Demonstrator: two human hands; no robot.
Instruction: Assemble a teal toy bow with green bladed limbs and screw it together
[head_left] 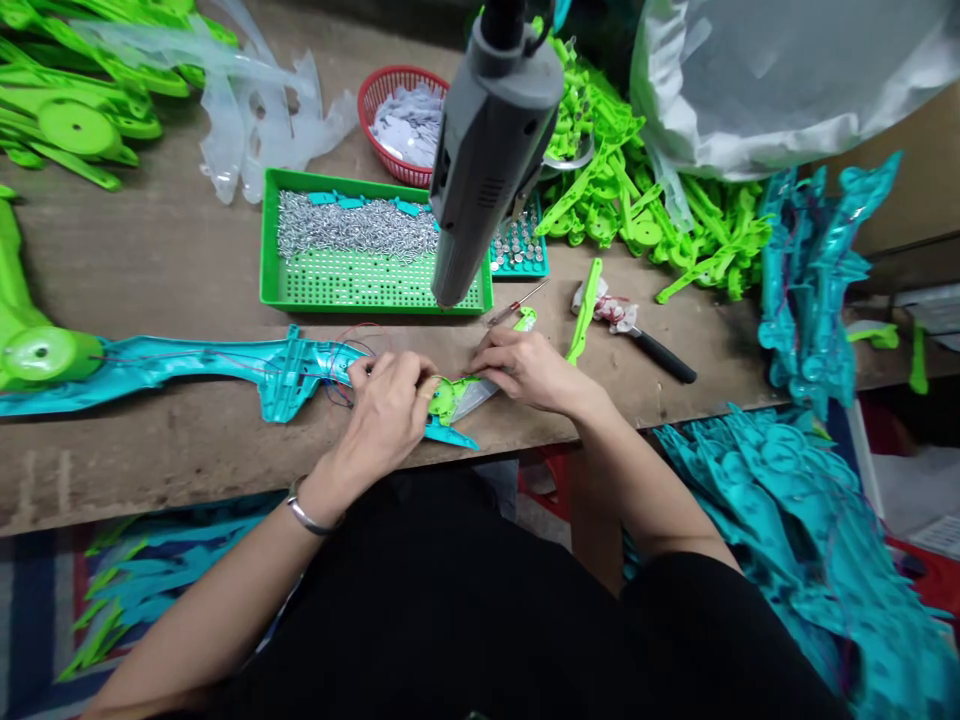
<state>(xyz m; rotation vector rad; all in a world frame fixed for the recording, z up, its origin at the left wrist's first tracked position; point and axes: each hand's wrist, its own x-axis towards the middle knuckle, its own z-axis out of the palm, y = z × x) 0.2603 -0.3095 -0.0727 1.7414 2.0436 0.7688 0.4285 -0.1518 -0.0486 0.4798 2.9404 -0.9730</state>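
A long turquoise plastic half-shell (202,362) with thin red and blue wires lies along the front of the workbench, its right end under my hands. My left hand (391,405) is closed over that end, thumb beside a lime-green part with a round hub (444,398). Just right of the hub, my right hand (525,368) pinches the green part's edge near a translucent plastic piece (476,395). My fingers partly hide the pinch. A turquoise tip (454,435) sticks out below the hub. Beyond my right hand lies a small green piece (527,318).
A grey electric screwdriver (487,150) hangs over a green tray (337,307) of screws. Around it are a red basket (365,110), a small screwdriver (504,312), a green strip (585,312) and a black-handled tool (664,357). Green parts (615,190) and turquoise shells (810,280) pile up right.
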